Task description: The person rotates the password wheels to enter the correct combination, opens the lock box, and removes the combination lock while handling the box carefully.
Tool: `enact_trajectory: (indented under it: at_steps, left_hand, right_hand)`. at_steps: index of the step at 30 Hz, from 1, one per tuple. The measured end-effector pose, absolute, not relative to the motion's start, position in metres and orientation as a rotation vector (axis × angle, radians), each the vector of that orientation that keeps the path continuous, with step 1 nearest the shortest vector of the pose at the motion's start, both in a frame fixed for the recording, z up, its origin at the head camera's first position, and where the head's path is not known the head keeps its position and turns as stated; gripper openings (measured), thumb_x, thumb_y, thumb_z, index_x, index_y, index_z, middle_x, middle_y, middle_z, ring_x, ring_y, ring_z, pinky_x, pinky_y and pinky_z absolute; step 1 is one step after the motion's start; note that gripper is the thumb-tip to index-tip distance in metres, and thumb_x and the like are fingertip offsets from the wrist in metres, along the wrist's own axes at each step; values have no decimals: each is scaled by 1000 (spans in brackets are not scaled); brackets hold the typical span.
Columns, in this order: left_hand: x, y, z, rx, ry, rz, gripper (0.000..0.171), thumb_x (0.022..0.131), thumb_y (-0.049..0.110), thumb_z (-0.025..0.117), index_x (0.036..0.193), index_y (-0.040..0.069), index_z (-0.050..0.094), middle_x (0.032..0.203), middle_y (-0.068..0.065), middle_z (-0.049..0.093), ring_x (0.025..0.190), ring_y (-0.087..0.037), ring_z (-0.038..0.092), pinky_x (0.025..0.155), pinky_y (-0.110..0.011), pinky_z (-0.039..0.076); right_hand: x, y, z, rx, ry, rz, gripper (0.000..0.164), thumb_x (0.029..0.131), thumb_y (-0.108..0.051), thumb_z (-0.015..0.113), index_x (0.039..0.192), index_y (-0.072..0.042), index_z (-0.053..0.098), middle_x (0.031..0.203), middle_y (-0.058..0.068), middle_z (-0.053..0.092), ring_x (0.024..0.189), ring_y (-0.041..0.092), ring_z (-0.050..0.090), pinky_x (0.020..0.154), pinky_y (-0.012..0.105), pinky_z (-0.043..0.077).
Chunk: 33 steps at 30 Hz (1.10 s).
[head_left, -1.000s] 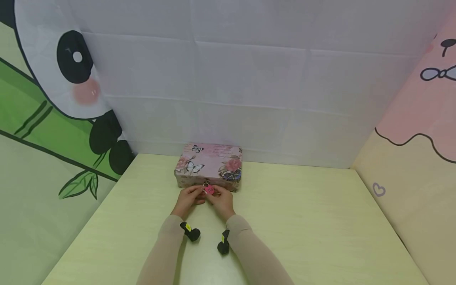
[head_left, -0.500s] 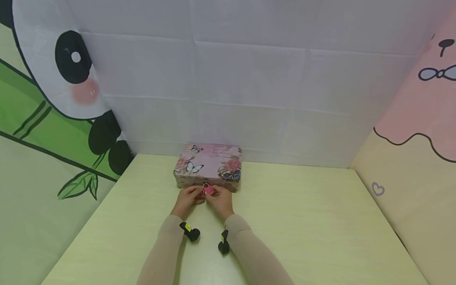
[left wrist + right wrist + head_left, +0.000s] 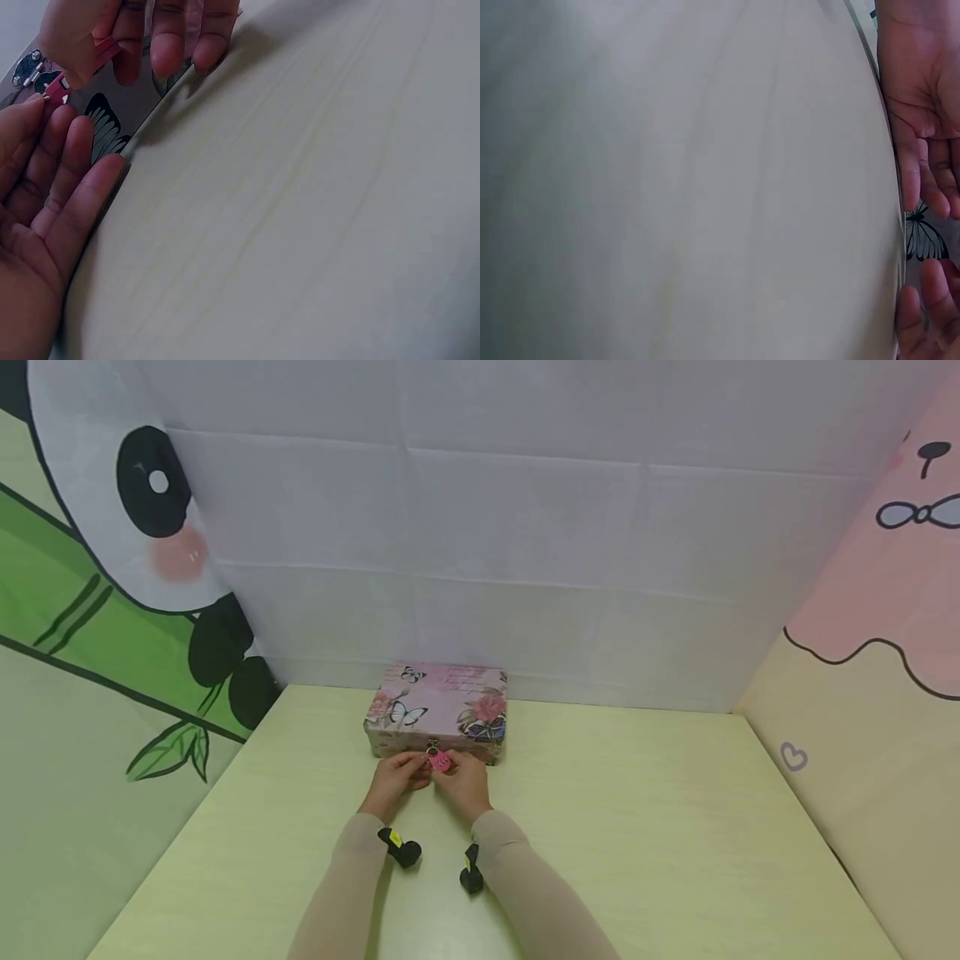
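A small pink padlock (image 3: 440, 762) hangs by its shackle at the metal clasp on the front of a pink box with flowers and butterflies (image 3: 442, 697). From the left side, my left hand (image 3: 390, 783) pinches the padlock between thumb and fingertips. My right hand (image 3: 467, 783) grips its other side. In the left wrist view the padlock (image 3: 57, 90) lies between both thumbs, close to the silver clasp (image 3: 30, 73), partly covered by fingers. The right wrist view catches my right hand (image 3: 922, 97) at its edge, with the padlock out of sight.
The box stands on a pale wooden table (image 3: 660, 827), near the white cloth backdrop (image 3: 525, 527). Printed cartoon cloths flank the table on both sides. A black wrist camera (image 3: 405, 853) juts inward from the left sleeve, another camera (image 3: 471, 878) from the right.
The padlock tilts slightly between the fingers. Both hands keep their place at the front of the box, and the head view shifts a little.
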<state>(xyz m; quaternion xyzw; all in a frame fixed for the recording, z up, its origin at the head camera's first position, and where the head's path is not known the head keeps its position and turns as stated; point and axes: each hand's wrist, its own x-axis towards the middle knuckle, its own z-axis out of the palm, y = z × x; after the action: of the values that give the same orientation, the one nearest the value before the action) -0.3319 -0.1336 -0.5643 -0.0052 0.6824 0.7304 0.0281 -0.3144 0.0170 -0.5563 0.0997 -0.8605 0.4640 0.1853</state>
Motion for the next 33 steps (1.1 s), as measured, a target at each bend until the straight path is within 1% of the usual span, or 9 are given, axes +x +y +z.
enact_trajectory:
  at_steps: [3, 9, 16, 20, 26, 33]
  left_hand:
    - [-332, -134, -564, -32, 2098, 2263, 29, 101, 5, 56, 118, -18, 59, 83, -2, 69, 74, -8, 67, 70, -27, 60]
    - [-332, -133, -564, -55, 2094, 2267, 27, 102, 7, 56, 116, -17, 60, 82, -1, 68, 73, -8, 67, 69, -27, 60]
    - [-333, -133, -564, -63, 2096, 2261, 27, 102, 6, 55, 115, -17, 60, 81, -2, 67, 73, -9, 66, 70, -28, 60]
    - [-334, -133, -565, -69, 2085, 2270, 26, 102, 4, 54, 115, -17, 60, 81, -2, 67, 72, -9, 66, 69, -28, 60]
    - [-334, -135, -566, -78, 2061, 2286, 26, 102, 5, 54, 115, -17, 60, 81, -2, 68, 72, -9, 67, 69, -28, 60]
    - [-333, -136, -567, -62, 2066, 2283, 29, 103, 6, 54, 118, -18, 59, 84, -3, 69, 73, -10, 67, 69, -28, 60]
  right_hand:
    - [-314, 17, -555, 277, -2431, 1316, 25, 74, -9, 77, 97, 0, 75, 81, 6, 69, 66, 9, 56, 59, 21, 46]
    - [-312, 18, -555, 310, -2450, 1288, 20, 75, -10, 77, 93, -4, 75, 79, 2, 67, 66, 8, 51, 57, 21, 42]
    - [-310, 19, -551, 341, -2451, 1286, 18, 76, -9, 76, 93, -4, 75, 82, 4, 67, 68, 7, 50, 58, 20, 41]
    - [-310, 20, -552, 344, -2470, 1289, 21, 76, -9, 77, 96, -3, 76, 86, 5, 69, 69, 8, 52, 60, 20, 43]
    - [-308, 19, -550, 357, -2484, 1294, 29, 76, -9, 79, 103, 1, 75, 95, 12, 71, 73, 10, 55, 64, 23, 48]
    - [-307, 19, -548, 357, -2513, 1281, 34, 76, -8, 79, 107, 3, 74, 99, 14, 71, 68, 8, 53, 63, 22, 48]
